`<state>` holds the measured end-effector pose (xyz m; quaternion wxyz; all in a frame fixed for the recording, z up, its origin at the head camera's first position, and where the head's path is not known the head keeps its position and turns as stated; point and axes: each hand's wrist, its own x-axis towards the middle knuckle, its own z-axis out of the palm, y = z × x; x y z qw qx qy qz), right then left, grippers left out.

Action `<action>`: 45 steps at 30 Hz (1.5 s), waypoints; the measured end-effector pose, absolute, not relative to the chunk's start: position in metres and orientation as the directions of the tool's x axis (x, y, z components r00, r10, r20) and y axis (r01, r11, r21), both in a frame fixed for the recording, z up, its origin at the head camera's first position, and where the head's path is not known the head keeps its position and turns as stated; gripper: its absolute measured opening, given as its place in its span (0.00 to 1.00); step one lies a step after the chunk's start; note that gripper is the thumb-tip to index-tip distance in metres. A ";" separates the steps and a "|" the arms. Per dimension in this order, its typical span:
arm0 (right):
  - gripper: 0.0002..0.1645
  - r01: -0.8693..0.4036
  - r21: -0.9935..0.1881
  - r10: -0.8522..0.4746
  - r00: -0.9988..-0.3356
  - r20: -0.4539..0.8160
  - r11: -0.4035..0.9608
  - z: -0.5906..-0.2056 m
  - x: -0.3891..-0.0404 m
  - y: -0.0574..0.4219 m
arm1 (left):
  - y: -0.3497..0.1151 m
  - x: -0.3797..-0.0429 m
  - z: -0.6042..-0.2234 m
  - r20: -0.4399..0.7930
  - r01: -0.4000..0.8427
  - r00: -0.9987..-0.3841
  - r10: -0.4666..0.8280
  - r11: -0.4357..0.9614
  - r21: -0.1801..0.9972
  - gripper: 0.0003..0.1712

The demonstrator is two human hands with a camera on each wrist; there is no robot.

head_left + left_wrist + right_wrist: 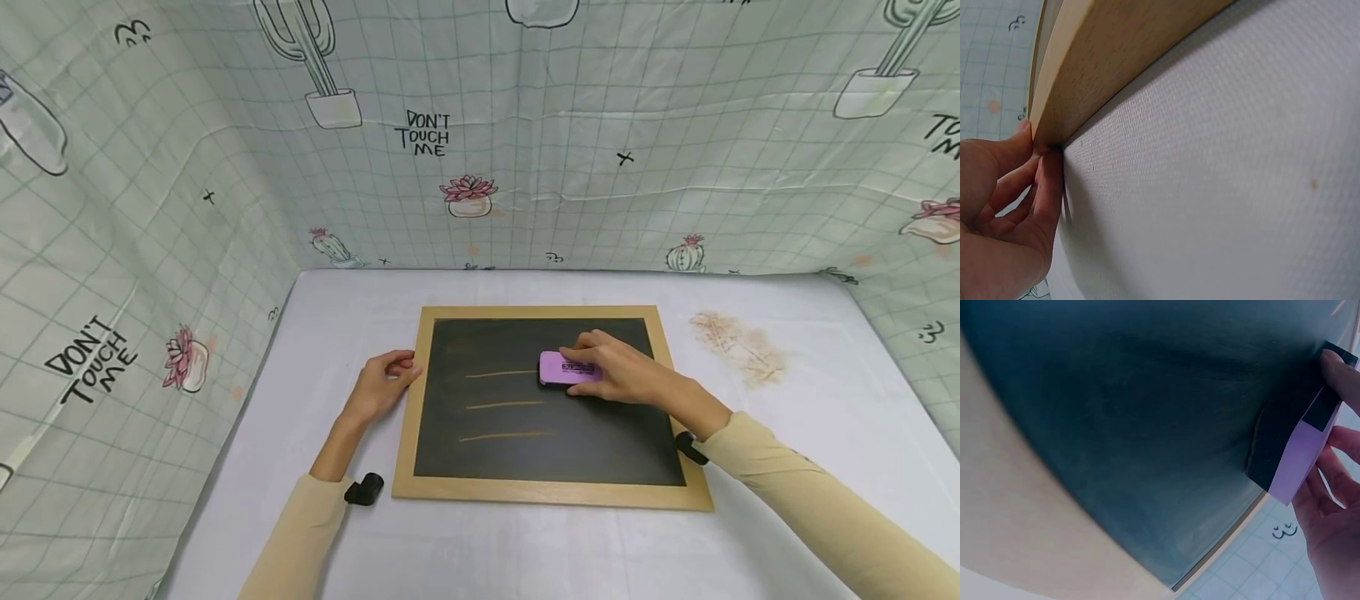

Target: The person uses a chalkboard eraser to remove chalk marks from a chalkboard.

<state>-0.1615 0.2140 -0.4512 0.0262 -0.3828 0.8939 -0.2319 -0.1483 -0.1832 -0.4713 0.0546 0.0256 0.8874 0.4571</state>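
A chalkboard (pixel 480 458) with a pale wooden frame lies flat on a white table, three yellowish chalk lines (pixel 504 406) drawn across its left and middle part. My right hand (pixel 626 367) grips a purple and black chalkboard eraser (pixel 553 368) at the right end of the top line. In the right wrist view the eraser's black side (pixel 1275 434) faces the dark board, thumb on one side and fingers on the other. At the frame's left edge my left hand (pixel 378 385) pinches the wood (pixel 1079 81) between thumb and fingers.
Brownish dust or a stain (pixel 738 346) marks the white tabletop (pixel 525 550) right of the board. A grid-patterned cloth (pixel 555 117) with cactus drawings stands behind the table and along its sides. Black wrist devices (pixel 364 489) sit at both sleeves.
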 end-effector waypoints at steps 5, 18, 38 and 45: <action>0.36 -0.688 -0.431 -0.708 -0.691 0.144 0.584 -0.452 -0.163 0.206 | -0.183 -0.147 -0.472 -0.064 0.007 -0.993 0.103 0.575 0.818 0.21; 0.36 -0.694 -0.450 -0.727 -0.674 0.132 0.562 -0.452 -0.168 0.188 | -0.183 -0.146 -0.469 -0.072 -0.002 -0.993 0.098 0.576 0.818 0.22; 0.36 -0.731 -0.445 -0.769 -0.625 0.136 0.516 -0.452 -0.176 0.155 | -0.183 -0.147 -0.471 -0.085 -0.024 -0.993 0.078 0.579 0.815 0.22; 0.36 -0.743 -0.439 -0.782 -0.609 0.133 0.505 -0.453 -0.179 0.144 | -0.182 -0.147 -0.471 -0.079 -0.020 -0.994 0.077 0.575 0.818 0.22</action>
